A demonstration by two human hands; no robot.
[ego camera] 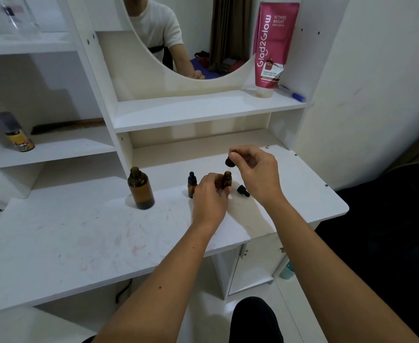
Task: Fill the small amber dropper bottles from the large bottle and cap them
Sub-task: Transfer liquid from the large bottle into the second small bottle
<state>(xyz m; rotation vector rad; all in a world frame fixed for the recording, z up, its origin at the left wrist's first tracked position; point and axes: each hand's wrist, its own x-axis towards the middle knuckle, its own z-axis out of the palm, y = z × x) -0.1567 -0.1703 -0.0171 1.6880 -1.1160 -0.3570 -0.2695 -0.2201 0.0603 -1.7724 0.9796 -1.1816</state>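
From my feed, my left hand covers the lower body of the open small bottle, so I see only its neck and shoulder; the bottle stands upright on the white surface, mouth up, with my fingers curled around it. My right hand is raised above and just right of it, wrist bent down, thumb and fingertips pinched on a black dropper cap; whether a glass pipette hangs under it I cannot tell. A second small bottle, capped and upright, stands just left of my left hand, partly hidden by it. A loose dropper cap lies on its side near my right wrist. The large bottle stands uncapped, well to the left.
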